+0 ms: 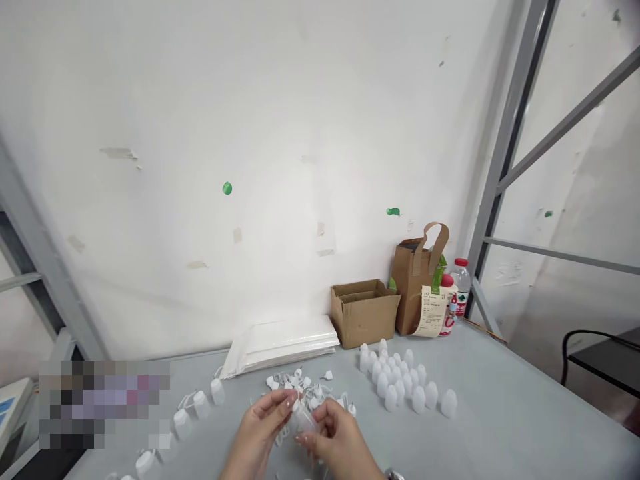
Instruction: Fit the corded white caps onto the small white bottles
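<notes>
The left hand (260,433) and the right hand (340,440) are raised close together above the grey tabletop (500,413), fingers curled, with a small translucent plastic bottle (305,420) held between them — motion blur hides the exact grip. Just beyond the hands lies a loose heap of white caps with cord loops (300,390); to the right stands a cluster of upright translucent bottles (395,380), and to the left runs a line of corded bottles (200,404).

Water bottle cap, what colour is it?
The water bottle cap is red, seen best in the head view.
</notes>
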The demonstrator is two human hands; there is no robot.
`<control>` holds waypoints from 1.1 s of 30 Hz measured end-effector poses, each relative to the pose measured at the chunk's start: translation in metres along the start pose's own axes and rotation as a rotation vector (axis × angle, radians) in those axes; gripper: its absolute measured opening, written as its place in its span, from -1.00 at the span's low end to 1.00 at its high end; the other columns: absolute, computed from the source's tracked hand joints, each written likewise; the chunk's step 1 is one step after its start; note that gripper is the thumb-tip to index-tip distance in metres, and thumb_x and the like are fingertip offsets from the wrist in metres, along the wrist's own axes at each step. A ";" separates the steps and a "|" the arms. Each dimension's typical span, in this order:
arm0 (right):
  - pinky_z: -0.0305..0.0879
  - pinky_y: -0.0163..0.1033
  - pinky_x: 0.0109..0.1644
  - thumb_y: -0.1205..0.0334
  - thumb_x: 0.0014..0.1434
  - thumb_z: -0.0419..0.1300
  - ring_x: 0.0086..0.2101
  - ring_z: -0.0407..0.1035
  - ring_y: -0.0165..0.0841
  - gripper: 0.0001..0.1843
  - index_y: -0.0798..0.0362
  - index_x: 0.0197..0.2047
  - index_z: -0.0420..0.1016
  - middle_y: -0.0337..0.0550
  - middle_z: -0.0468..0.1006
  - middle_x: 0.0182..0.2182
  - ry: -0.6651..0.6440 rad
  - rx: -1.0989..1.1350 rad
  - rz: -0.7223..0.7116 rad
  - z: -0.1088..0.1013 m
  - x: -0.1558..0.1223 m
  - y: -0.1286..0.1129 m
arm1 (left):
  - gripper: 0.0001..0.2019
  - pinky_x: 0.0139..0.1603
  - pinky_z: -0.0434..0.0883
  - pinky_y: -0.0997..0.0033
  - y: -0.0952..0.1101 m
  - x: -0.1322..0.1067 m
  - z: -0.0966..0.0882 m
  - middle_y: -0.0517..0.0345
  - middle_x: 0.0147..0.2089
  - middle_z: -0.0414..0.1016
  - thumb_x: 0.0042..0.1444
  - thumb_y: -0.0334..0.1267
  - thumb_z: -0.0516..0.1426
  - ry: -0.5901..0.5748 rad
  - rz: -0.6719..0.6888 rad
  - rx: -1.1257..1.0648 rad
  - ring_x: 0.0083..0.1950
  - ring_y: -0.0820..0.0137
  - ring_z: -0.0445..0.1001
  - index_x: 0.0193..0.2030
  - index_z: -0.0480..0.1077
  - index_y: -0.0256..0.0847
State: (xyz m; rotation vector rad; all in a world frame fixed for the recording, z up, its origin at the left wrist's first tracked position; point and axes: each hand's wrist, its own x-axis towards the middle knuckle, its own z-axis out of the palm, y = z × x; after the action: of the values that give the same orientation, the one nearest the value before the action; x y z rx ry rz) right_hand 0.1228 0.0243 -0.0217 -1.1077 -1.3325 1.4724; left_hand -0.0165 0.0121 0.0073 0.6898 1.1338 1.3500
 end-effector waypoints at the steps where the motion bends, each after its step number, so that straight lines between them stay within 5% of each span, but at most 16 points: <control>1: 0.03 -0.38 -0.55 0.14 -0.30 0.35 -0.67 0.15 -0.53 -0.61 0.03 -0.55 0.18 -0.48 0.24 -0.76 0.003 -0.021 -0.009 -0.001 -0.001 0.000 | -0.69 -0.12 0.37 0.40 -0.001 0.000 -0.001 0.07 -0.38 0.63 -0.48 -0.14 0.39 0.000 0.005 0.006 -0.23 0.28 0.52 -0.51 0.55 -0.23; 7: -0.01 -0.38 -0.55 0.10 -0.31 0.38 -0.67 0.13 -0.53 -0.58 0.04 -0.56 0.18 -0.48 0.23 -0.76 0.003 -0.067 -0.035 -0.002 0.001 0.004 | -0.67 -0.05 0.34 0.32 -0.004 0.002 -0.005 -0.02 -0.29 0.64 -0.38 -0.08 0.35 -0.077 0.038 0.096 -0.13 0.18 0.50 -0.43 0.56 -0.23; 13: -0.03 -0.40 -0.62 -0.33 -0.31 0.24 -0.74 0.18 -0.54 -0.39 0.10 -0.58 0.27 -0.28 0.39 -0.72 -0.297 0.235 0.109 -0.002 0.005 0.005 | -0.63 -0.08 0.36 0.28 0.000 -0.001 -0.001 -0.01 -0.35 0.64 -0.45 -0.05 0.36 -0.059 0.038 0.037 -0.18 0.18 0.52 -0.46 0.56 -0.22; 21: 0.03 -0.38 -0.57 -0.20 -0.42 0.38 -0.71 0.24 -0.52 -0.34 0.10 -0.36 0.34 -0.27 0.50 -0.64 -0.120 0.344 0.113 -0.005 0.007 0.008 | -0.68 -0.03 0.35 0.26 -0.003 0.002 -0.003 -0.02 -0.28 0.65 -0.38 -0.08 0.34 0.005 0.095 0.081 -0.11 0.14 0.50 -0.43 0.57 -0.22; 25: 0.09 -0.38 -0.54 -0.07 -0.45 0.45 -0.69 0.28 -0.52 -0.42 0.10 -0.47 0.30 -0.22 0.54 -0.61 -0.101 0.360 0.093 -0.006 0.004 0.005 | -0.69 -0.01 0.33 0.24 -0.007 0.005 -0.007 -0.01 -0.30 0.64 -0.39 -0.09 0.35 0.031 0.100 0.084 -0.10 0.13 0.49 -0.45 0.57 -0.22; 33: 0.01 -0.42 -0.65 -0.34 -0.20 0.18 -0.77 0.20 -0.56 -0.35 0.21 -0.56 0.41 -0.18 0.44 -0.75 -0.244 0.415 0.288 -0.006 -0.003 -0.014 | -0.70 -0.03 0.33 0.25 -0.004 0.001 0.000 0.00 -0.30 0.63 -0.32 -0.06 0.31 0.033 0.175 0.113 -0.13 0.16 0.48 -0.46 0.56 -0.21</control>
State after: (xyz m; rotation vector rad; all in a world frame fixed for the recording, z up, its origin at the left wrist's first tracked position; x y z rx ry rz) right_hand 0.1293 0.0241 -0.0080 -0.8914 -0.9815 2.0399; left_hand -0.0148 0.0124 0.0031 0.8681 1.2048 1.4572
